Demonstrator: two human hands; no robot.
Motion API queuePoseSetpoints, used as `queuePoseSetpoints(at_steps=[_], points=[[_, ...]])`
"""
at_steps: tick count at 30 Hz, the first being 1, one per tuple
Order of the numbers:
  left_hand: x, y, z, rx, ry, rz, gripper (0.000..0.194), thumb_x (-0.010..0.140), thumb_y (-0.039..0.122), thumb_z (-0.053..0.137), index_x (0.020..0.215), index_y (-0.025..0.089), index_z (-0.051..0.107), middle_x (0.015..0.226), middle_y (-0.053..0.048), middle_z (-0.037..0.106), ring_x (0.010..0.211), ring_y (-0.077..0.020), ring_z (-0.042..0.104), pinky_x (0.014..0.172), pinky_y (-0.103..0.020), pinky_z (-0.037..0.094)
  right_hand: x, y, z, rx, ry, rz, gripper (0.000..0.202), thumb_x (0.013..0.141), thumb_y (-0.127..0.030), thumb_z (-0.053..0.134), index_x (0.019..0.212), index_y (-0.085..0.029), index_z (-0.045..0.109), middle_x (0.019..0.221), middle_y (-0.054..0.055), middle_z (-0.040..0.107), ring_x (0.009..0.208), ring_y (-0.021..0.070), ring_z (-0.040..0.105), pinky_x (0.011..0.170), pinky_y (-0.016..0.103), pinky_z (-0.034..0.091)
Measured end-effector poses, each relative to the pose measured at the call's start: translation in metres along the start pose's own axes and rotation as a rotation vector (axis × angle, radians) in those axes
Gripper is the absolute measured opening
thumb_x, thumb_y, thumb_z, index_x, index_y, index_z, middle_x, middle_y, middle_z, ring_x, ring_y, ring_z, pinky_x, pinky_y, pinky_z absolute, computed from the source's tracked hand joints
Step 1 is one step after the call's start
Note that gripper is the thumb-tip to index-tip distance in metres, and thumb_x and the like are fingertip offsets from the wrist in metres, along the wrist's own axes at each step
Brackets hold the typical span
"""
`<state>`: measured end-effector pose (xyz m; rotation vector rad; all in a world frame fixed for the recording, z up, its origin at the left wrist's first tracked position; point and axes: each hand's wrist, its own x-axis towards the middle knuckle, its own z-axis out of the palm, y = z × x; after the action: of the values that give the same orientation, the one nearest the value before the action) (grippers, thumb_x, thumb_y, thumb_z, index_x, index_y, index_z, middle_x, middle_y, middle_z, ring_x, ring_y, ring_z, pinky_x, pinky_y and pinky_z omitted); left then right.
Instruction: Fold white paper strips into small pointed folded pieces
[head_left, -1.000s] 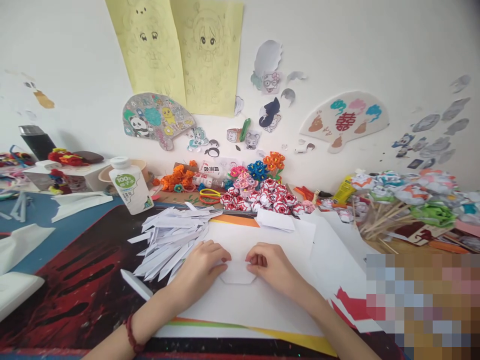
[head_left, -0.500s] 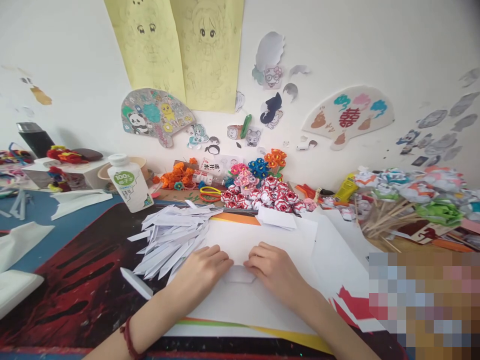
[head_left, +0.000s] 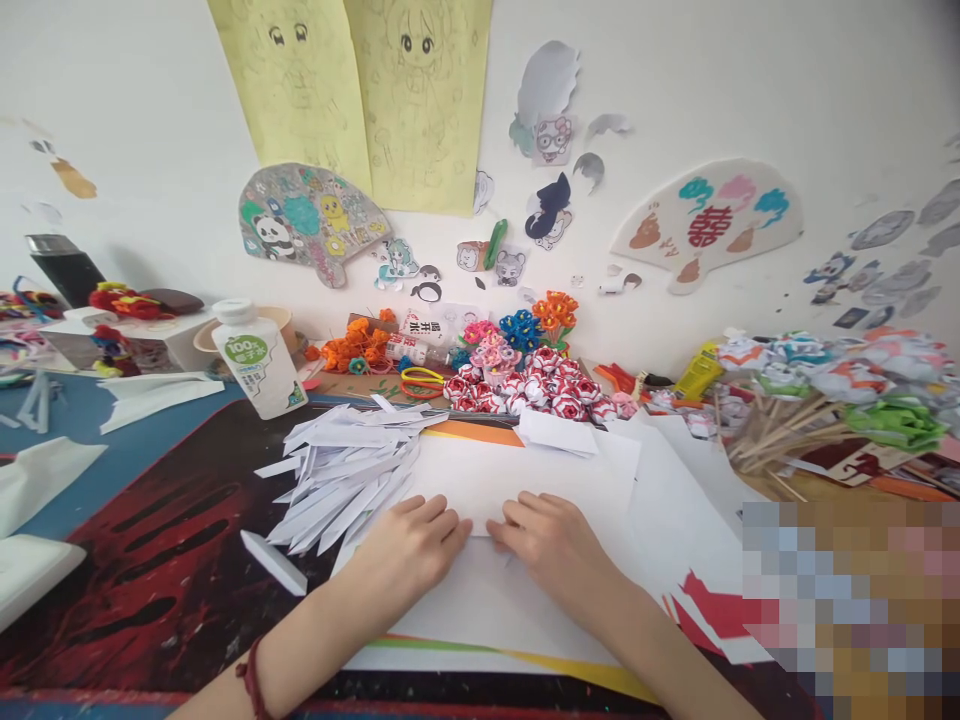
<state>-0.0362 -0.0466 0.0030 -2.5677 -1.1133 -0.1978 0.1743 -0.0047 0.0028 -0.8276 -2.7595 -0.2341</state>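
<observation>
Both hands are over white paper sheets at the centre of the desk. My left hand has its fingers curled together, the tips on a small piece of white paper that is hard to tell from the sheets beneath. Facing it across a narrow gap, my right hand pinches the other end of that piece with bent fingers. A heap of folded white paper strips lies beyond my left forearm, and one single folded strip rests on the dark mat.
A white bottle stands at the back left. Red-and-white paper flowers line the back edge. Flowers on wooden sticks lie at the right, with red paper scraps nearer. Scissors with yellow handles lie behind the heap.
The small paper between my hands showed a folded near edge before; now it looks flatter and its outline is faint. My hands stay close together. The camera view has shifted slightly.
</observation>
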Motion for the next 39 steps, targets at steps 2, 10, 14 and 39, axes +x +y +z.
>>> queuePoseSetpoints(at_steps=[2,10,14,39], points=[[0.000,0.000,0.001,0.007,0.001,-0.001,0.013,0.095,0.016,0.046,0.097,0.015,0.058,0.078,-0.002,0.061,0.073,-0.0197,0.054,0.057,-0.034,0.033,0.000,-0.001,0.001,-0.026,0.003,-0.009,0.015,0.088,-0.009,0.056,0.077,-0.018,0.061,0.070,-0.001,0.059,0.067,0.0151,0.049,0.057,0.030,0.024],[0.001,0.002,-0.002,0.025,-0.008,-0.006,0.016,0.096,0.016,0.043,0.100,0.015,0.058,0.081,-0.003,0.060,0.076,-0.0201,0.052,0.059,-0.035,0.033,-0.001,-0.004,0.000,-0.061,-0.008,0.010,0.014,0.087,-0.010,0.058,0.077,-0.019,0.060,0.071,-0.002,0.060,0.063,0.0152,0.050,0.056,0.031,0.024],[0.001,0.003,-0.003,0.032,-0.020,-0.012,0.017,0.096,0.016,0.043,0.103,0.015,0.058,0.084,-0.003,0.059,0.077,-0.0201,0.051,0.059,-0.034,0.032,0.000,-0.005,0.001,-0.074,-0.010,-0.002,0.013,0.087,-0.010,0.058,0.079,-0.018,0.061,0.072,-0.001,0.061,0.062,0.0147,0.050,0.056,0.031,0.025],[0.002,-0.010,-0.007,-0.149,-0.054,-0.150,0.022,0.094,0.024,0.048,0.110,0.031,0.062,0.081,-0.003,0.051,0.077,-0.0185,0.046,0.059,-0.030,0.028,0.001,-0.004,-0.005,-0.055,-0.145,0.067,0.013,0.091,-0.014,0.053,0.087,-0.019,0.064,0.084,0.001,0.063,0.067,0.0152,0.056,0.055,0.030,0.031]])
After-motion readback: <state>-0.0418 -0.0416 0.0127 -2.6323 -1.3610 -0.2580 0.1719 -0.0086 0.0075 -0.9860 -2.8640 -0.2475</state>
